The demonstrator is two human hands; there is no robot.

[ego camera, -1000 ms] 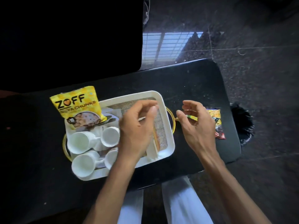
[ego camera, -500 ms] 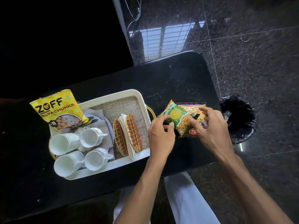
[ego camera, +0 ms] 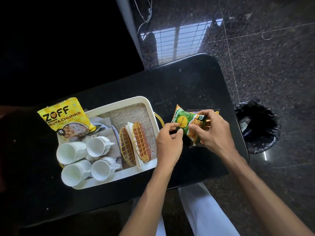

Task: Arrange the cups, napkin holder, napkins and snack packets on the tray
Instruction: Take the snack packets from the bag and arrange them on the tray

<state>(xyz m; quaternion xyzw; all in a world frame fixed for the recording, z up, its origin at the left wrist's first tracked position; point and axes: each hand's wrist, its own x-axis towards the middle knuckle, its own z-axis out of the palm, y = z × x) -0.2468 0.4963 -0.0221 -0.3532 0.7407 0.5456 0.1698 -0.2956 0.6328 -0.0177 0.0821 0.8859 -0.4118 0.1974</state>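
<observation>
A white tray [ego camera: 119, 103] with a burlap liner sits on the black table. Several white cups [ego camera: 95, 147] lie on its left half. A gold wire napkin holder [ego camera: 136, 143] with white napkins stands in its right half. A yellow ZOFF soya chunks packet [ego camera: 65, 118] leans at the tray's far left corner. Right of the tray, my left hand [ego camera: 167, 145] and my right hand [ego camera: 211, 132] both grip a green snack packet [ego camera: 185, 122], lifted above a darker packet [ego camera: 203, 119] on the table.
The black table [ego camera: 187, 82] ends at a rounded edge on the right. A bin lined with a black bag [ego camera: 259, 126] stands on the granite floor beside it. Cables hang at the top. My white trousers show below the table.
My left hand left the napkin holder in the tray and moved right. Both hands took hold of the green snack packet and raised it slightly.
</observation>
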